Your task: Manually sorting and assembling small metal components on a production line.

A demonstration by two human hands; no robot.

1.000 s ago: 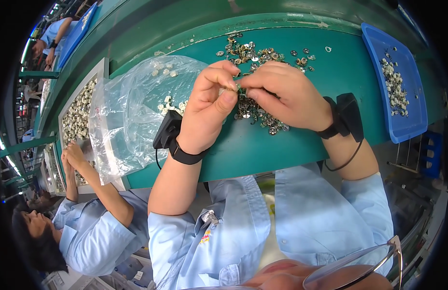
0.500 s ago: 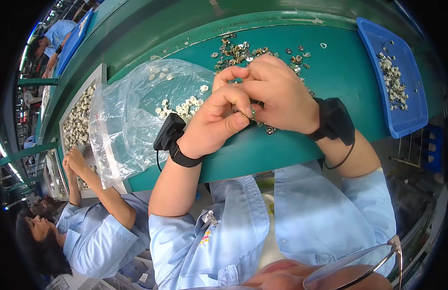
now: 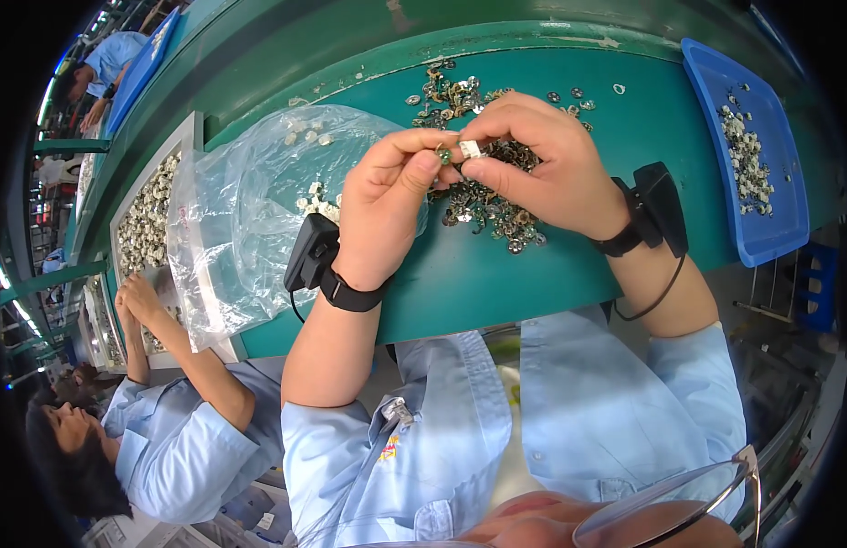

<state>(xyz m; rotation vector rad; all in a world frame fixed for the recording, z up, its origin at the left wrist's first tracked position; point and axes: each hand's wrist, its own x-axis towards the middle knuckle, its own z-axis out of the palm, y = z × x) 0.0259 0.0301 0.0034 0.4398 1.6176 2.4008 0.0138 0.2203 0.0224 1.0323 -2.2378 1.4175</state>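
1. The pile of metal parts [image 3: 498,217] lies on the green table [image 3: 624,137], and both hands are above it.
2. The left hand [image 3: 382,194] has thumb and forefinger pinched on a small metal disc [image 3: 443,155], over the pile's left part.
3. The right hand [image 3: 553,172] has thumb and forefinger clamped on a small white block [image 3: 470,149], over the pile's middle, just beside the disc; whether the two touch, I cannot tell.
4. Half a second ago the hands overlapped over the pile's near edge, and no white block showed between the fingers. Now they are farther from the person's body and side by side, with more of the pile's near edge uncovered.
5. Left of the pile, a clear plastic bag [image 3: 218,265] and loose white blocks [image 3: 318,203] lie as before.
6. Right of the pile, well apart, the blue tray [image 3: 778,239] holds more small parts.
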